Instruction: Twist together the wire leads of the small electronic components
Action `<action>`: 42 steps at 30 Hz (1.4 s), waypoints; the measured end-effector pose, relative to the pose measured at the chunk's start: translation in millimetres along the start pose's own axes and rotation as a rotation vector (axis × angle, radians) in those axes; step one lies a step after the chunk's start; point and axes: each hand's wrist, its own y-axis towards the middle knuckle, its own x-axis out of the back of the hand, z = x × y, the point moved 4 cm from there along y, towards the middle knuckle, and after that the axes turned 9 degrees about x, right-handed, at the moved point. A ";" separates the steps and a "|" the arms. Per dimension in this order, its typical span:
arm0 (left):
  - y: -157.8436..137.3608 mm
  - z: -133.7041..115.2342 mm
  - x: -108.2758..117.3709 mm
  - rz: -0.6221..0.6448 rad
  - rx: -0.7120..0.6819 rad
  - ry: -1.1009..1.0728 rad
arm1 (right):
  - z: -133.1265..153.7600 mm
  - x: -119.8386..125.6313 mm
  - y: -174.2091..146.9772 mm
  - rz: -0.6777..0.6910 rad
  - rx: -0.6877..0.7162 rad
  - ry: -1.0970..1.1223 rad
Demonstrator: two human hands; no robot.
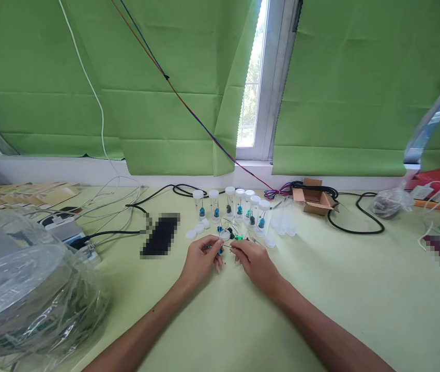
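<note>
My left hand (200, 258) is closed, its thumb and fingers pinched near a small blue part (220, 251). Facing it, my right hand (256, 261) pinches one end of a thin metal rod (226, 246) that spans the gap between my fingertips. Just beyond my fingers lie loose blue, black and green pieces (239, 237) and a round white cap (224, 235). Behind these stands a row of several clear vials (229, 199) with white lids, with blue, black or green pieces and thin rods inside. My fingers partly hide what lies between them.
White caps (191, 234) lie left of the vials, and clear empty-looking tubes (279, 222) stand right. An open cardboard box (315, 199) and black cable (359, 231) sit back right. A plastic-wrapped spool (29, 289) fills the left. A dark blurred rectangle (160, 235) lies nearer.
</note>
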 end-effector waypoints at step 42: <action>-0.1 2.6 -0.6 -0.008 -0.055 0.042 | 5.7 -2.9 -1.0 -0.032 -0.135 0.071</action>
